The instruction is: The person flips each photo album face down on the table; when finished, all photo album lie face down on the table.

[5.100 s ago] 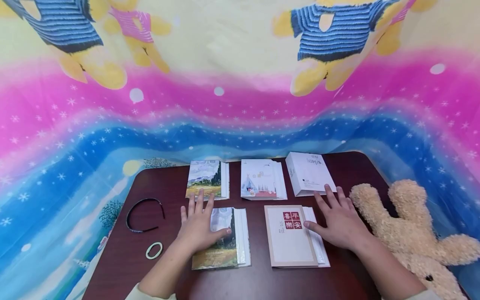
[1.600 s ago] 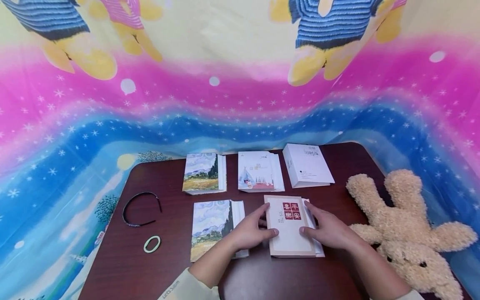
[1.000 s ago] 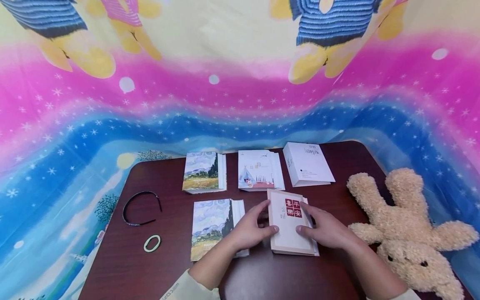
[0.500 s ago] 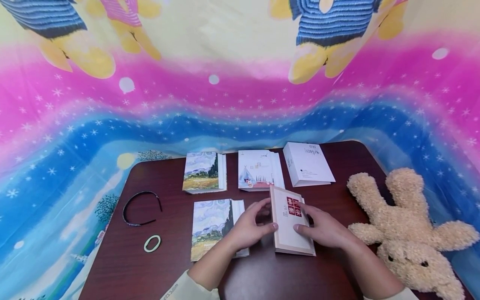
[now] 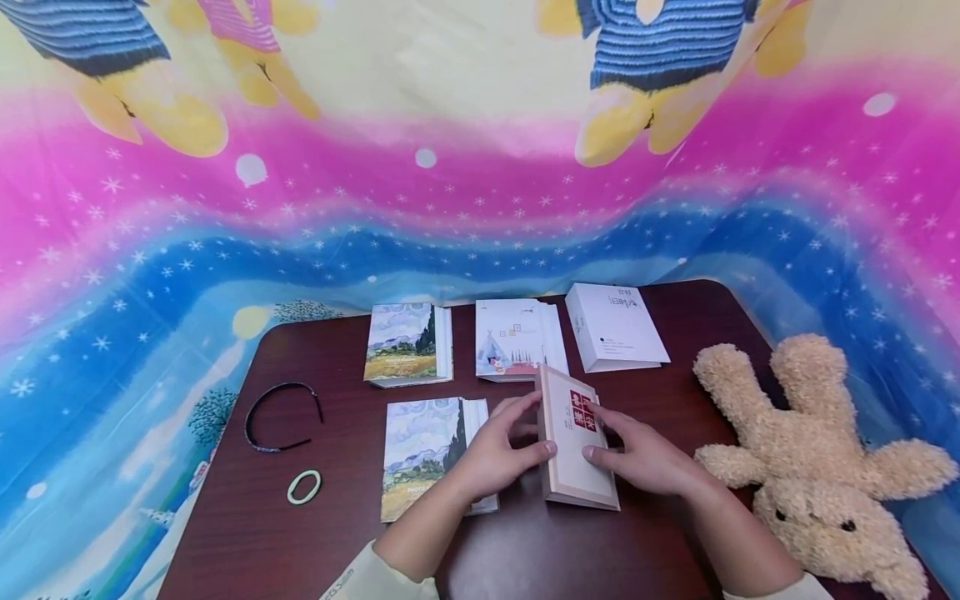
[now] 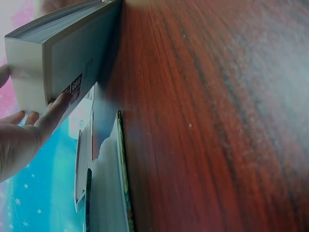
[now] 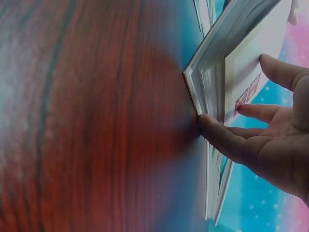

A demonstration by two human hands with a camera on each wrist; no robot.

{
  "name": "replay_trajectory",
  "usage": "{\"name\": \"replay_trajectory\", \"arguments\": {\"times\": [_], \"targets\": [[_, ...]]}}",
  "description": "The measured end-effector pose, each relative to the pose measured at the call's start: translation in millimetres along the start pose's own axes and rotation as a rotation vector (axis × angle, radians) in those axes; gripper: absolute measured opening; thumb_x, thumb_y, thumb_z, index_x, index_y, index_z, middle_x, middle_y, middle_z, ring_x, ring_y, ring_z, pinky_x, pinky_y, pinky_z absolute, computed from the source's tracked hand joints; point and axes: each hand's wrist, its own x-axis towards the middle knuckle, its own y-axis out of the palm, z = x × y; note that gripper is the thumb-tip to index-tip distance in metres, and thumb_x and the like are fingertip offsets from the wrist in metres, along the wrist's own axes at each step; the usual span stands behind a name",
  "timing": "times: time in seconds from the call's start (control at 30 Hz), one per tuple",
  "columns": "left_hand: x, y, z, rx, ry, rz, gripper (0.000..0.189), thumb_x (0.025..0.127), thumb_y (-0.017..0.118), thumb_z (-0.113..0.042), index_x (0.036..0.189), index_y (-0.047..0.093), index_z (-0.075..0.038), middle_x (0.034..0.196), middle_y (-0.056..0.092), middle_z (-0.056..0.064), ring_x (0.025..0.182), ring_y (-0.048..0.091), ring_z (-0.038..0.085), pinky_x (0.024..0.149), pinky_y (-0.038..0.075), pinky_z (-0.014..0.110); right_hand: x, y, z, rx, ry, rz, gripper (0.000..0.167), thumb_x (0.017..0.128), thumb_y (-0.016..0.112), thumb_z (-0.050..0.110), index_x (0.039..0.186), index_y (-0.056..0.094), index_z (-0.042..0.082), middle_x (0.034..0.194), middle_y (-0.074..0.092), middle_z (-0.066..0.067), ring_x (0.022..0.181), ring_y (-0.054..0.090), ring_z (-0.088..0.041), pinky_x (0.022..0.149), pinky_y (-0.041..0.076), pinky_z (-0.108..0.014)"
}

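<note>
A cream photo album (image 5: 573, 467) with a red block of characters is tilted over the near right part of the table, its spine side raised. My left hand (image 5: 498, 446) grips it at the spine, the thumb near the cover's left edge and fingertips on the spine in the left wrist view. My right hand (image 5: 645, 450) holds the opposite side. In the right wrist view, two fingertips touch the cover (image 7: 256, 63) and another lies at the back cover's edge. The landscape photo album (image 5: 423, 458) lies just left of my left hand.
Along the back are another landscape album (image 5: 401, 342), a tent-print album (image 5: 510, 342) and a white album (image 5: 615, 325). A black headband (image 5: 251, 417) and pale green bangle (image 5: 303, 487) lie left on the dark wooden table (image 5: 330, 550). A plush toy (image 5: 813, 442) lies right.
Both hands came down from spread above the albums to the cream album. They have since raised and tilted its spine side, and it has turned slightly. The plush toy also shifted earlier.
</note>
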Motion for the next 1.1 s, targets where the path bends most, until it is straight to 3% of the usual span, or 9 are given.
{"name": "replay_trajectory", "arguments": {"times": [0.13, 0.27, 0.53, 0.7, 0.87, 0.97, 1.1], "targets": [[-1.1, -0.9, -2.0, 0.014, 0.002, -0.008, 0.070, 0.094, 0.077, -0.028, 0.157, 0.046, -0.019, 0.148, 0.046, 0.005, 0.122, 0.065, 0.028, 0.102, 0.052, 0.051, 0.3, 0.9, 1.8, 0.058, 0.000, 0.013, 0.086, 0.097, 0.070, 0.049, 0.160, 0.036, 0.002, 0.155, 0.043, -0.029, 0.142, 0.043, -0.045, 0.109, 0.042, -0.061], [-1.4, -1.8, -5.0, 0.030, -0.002, -0.022, 0.071, 0.093, 0.078, -0.030, 0.157, 0.047, -0.021, 0.147, 0.046, 0.003, 0.121, 0.064, 0.027, 0.095, 0.056, 0.042, 1.0, 3.4, 3.5, 0.123, 0.000, 0.015, 0.084, 0.098, 0.070, 0.046, 0.160, 0.035, 0.004, 0.156, 0.042, -0.029, 0.140, 0.044, -0.046, 0.107, 0.045, -0.060], [-0.4, -3.0, -10.1, 0.029, -0.021, -0.044, 0.071, 0.092, 0.080, -0.031, 0.155, 0.049, -0.023, 0.146, 0.047, 0.001, 0.121, 0.062, 0.026, 0.091, 0.056, 0.040, 2.8, 8.7, 3.9, 0.014, -0.087, -0.067, 0.074, 0.097, 0.072, 0.041, 0.155, 0.045, 0.004, 0.158, 0.038, -0.023, 0.142, 0.035, -0.050, 0.108, 0.036, -0.069], [-0.8, -2.6, -12.1, 0.016, -0.028, -0.048, 0.070, 0.091, 0.081, -0.031, 0.154, 0.050, -0.027, 0.147, 0.046, 0.002, 0.121, 0.060, 0.025, 0.091, 0.055, 0.041, 4.2, 8.2, 5.2, 0.073, -0.134, -0.055, 0.070, 0.097, 0.074, 0.034, 0.154, 0.046, 0.005, 0.153, 0.042, -0.019, 0.130, 0.049, -0.041, 0.100, 0.049, -0.053], [-1.9, -1.9, -15.5, -0.011, 0.005, -0.041, 0.067, 0.093, 0.079, -0.030, 0.154, 0.051, -0.028, 0.147, 0.046, -0.002, 0.121, 0.059, 0.024, 0.098, 0.052, 0.054, 3.6, 4.7, 11.1, 0.169, -0.119, -0.012, 0.068, 0.098, 0.073, 0.034, 0.156, 0.045, 0.012, 0.150, 0.046, -0.016, 0.121, 0.057, -0.032, 0.087, 0.056, -0.035], [-2.2, -1.7, -17.3, -0.023, 0.026, -0.035, 0.064, 0.095, 0.077, -0.028, 0.154, 0.052, -0.027, 0.147, 0.046, -0.001, 0.120, 0.060, 0.025, 0.101, 0.050, 0.057, 2.1, 2.1, 16.8, 0.211, -0.095, 0.007, 0.067, 0.098, 0.073, 0.035, 0.157, 0.045, 0.019, 0.148, 0.047, -0.014, 0.120, 0.059, -0.029, 0.084, 0.057, -0.032], [-2.3, -0.9, -17.8, -0.033, 0.029, -0.028, 0.060, 0.098, 0.074, -0.027, 0.154, 0.051, -0.027, 0.147, 0.046, -0.001, 0.121, 0.061, 0.025, 0.099, 0.053, 0.048, -1.1, -3.1, 25.6, 0.231, -0.113, 0.005, 0.066, 0.098, 0.073, 0.036, 0.156, 0.045, 0.020, 0.147, 0.049, -0.014, 0.119, 0.059, -0.028, 0.085, 0.057, -0.035]]}}
